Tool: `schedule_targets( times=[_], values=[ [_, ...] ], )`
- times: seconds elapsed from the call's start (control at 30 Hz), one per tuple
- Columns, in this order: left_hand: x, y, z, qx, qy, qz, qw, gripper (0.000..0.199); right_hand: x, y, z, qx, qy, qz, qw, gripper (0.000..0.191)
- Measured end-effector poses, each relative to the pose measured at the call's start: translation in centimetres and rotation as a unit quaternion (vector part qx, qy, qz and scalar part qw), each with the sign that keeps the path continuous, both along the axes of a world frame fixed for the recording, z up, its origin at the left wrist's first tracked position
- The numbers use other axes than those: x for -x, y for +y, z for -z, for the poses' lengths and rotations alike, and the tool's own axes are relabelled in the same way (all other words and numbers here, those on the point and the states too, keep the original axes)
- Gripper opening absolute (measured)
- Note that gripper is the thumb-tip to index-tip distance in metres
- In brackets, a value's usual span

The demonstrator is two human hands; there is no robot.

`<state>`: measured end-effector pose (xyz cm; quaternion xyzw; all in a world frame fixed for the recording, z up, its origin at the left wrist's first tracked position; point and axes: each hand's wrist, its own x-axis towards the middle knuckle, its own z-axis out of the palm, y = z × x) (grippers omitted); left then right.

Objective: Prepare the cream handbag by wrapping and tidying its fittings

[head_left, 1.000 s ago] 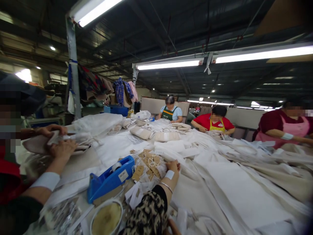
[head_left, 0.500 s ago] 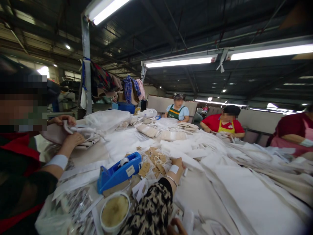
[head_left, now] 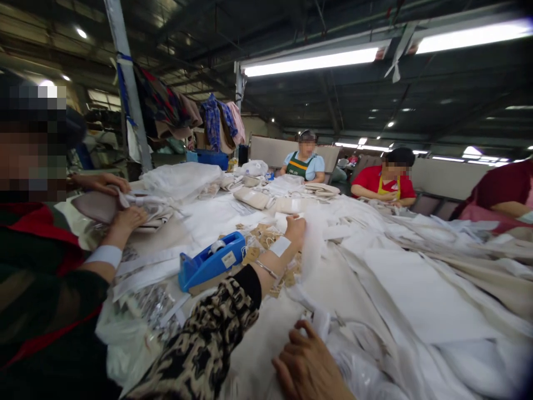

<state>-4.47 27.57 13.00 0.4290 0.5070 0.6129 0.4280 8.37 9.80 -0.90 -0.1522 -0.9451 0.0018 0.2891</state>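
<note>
Left hand (head_left: 295, 230) pinching translucent film (head_left: 315, 239) above brown tags (head_left: 261, 236), right hand (head_left: 310, 361) curled lower down, its grip unclear from here, blue tape dispenser (head_left: 197, 268) near the patterned sleeve (head_left: 208, 328), its label (head_left: 229, 259) unreadable, blurred lettering (head_left: 293, 171) on a green apron (head_left: 300, 165)

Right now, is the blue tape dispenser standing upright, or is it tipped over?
Upright. The blue tape dispenser has its top facing up, with the tape roll showing there.

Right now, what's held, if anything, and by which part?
The left hand appears to hold thin plastic near its upper edge; for the right hand, I cannot tell.
</note>
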Motion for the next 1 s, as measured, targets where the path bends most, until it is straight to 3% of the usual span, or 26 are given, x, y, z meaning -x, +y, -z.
schedule_targets(
  times=[0.1,0.2,0.27,0.37,0.47,0.63,1.0],
  values=[
    [2.1,-5.2,0.7,0.01,-0.014,0.026,1.0,0.042,-0.7,-1.1,-2.4,0.087,-0.053,0.009,0.995,0.033],
    [4.3,-12.3,1.7,-0.051,0.026,0.097,0.994,0.038,-1.3,-1.2,-3.5,0.107,-0.075,-0.005,0.991,0.037],
    [5.6,-17.2,2.7,-0.049,0.039,0.129,0.99,0.035,-1.6,-1.0,-4.0,0.118,-0.079,-0.017,0.99,0.038],
    [6.7,-22.9,5.1,0.03,0.028,0.142,0.989,0.032,-2.1,-0.8,-4.5,0.142,-0.076,-0.036,0.986,0.036],
    [6.9,-26.2,8.2,0.096,-0.02,0.137,0.986,0.039,-2.4,-0.8,-4.9,0.146,-0.058,-0.046,0.986,0.033],
    [5.7,-27.7,11.7,0.143,-0.079,0.152,0.975,0.042,-2.4,-0.9,-5.1,0.132,-0.045,-0.048,0.989,0.032],
    [1.5,-24.8,14.2,0.132,-0.142,0.153,0.969,0.042,-2.2,-1.4,-5.1,0.112,-0.029,-0.031,0.993,0.035]
  ],
)
